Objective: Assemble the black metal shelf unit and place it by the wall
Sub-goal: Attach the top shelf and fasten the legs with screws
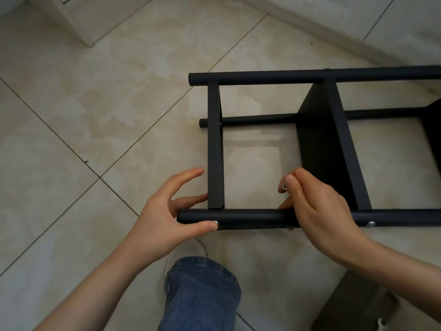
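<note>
The black metal shelf unit (319, 144) lies on its side on the tiled floor, running off the right edge. Round black poles run left to right, with flat shelf panels standing between them. My left hand (167, 211) holds the near pole (250, 217) at its left end, thumb on the front and fingers behind, by the end panel (214, 149). My right hand (317, 206) lies over the same pole further right and pinches a small white screw-like part (284, 186) between its fingertips. A silver screw head (370, 224) shows in the pole right of that hand.
A white wall base (334, 27) runs across the far right, and a white door frame corner (78, 25) stands at the far left. My knee in blue jeans (200, 292) is at the bottom centre. A dark flat object (353, 304) lies at the bottom right.
</note>
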Demonstrator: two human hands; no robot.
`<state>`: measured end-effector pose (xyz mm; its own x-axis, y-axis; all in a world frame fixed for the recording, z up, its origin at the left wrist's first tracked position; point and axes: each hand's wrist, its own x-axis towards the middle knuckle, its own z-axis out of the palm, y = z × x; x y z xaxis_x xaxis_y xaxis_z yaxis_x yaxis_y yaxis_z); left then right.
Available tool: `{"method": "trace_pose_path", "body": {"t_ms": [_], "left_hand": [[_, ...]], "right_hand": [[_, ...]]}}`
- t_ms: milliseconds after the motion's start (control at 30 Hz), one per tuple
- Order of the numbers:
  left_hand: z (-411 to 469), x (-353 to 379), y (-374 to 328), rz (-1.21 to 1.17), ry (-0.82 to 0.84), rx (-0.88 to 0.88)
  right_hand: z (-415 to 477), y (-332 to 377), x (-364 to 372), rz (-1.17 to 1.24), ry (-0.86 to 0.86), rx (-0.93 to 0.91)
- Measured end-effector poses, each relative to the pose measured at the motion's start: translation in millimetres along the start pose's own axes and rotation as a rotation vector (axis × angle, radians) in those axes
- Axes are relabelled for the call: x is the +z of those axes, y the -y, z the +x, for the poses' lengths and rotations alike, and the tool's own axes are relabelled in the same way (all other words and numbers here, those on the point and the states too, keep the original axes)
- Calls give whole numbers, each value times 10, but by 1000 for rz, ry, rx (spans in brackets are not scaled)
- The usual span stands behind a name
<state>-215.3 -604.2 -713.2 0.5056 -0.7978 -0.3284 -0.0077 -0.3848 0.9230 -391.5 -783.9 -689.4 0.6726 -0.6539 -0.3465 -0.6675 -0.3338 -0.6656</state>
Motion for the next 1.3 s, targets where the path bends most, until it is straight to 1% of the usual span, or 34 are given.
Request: {"method": "trace_pose_path", "body": {"t_ms": [100, 167, 433, 500, 600, 667, 733, 800, 1033, 1133, 1200, 1267, 1300], "left_hand": [[57, -88, -39, 195, 122, 44], [83, -104, -34, 264, 171, 76], [85, -148, 63, 541, 261, 260], [126, -191, 84, 681, 265, 339], [245, -256, 71, 966, 260, 487], [344, -268, 16, 1106, 299, 536], [432, -262, -23, 1192, 349, 557], [478, -261, -20, 1193, 384, 566], [473, -219, 75, 868, 386, 529], [453, -203, 101, 828, 384, 521], [444, -197, 110, 809, 381, 523], [443, -191, 112, 807, 379, 530], [445, -190, 112, 808, 377, 531]], "right_hand": [[-28, -28, 43, -5, 33, 10], [-42, -49, 61, -6, 35, 14], [-28, -100, 122, -63, 67, 49], [-27, -90, 118, -83, 78, 53], [-29, -83, 121, -129, 95, 64], [-25, -79, 130, -157, 102, 70], [-17, -75, 132, -173, 109, 78], [-6, -69, 131, -177, 119, 88], [37, -20, 109, -134, 161, 105], [103, -5, 163, 6, 156, 92], [195, 23, 207, 185, 178, 102], [319, 68, 242, 311, 263, 120], [387, 92, 257, 311, 314, 112]]}}
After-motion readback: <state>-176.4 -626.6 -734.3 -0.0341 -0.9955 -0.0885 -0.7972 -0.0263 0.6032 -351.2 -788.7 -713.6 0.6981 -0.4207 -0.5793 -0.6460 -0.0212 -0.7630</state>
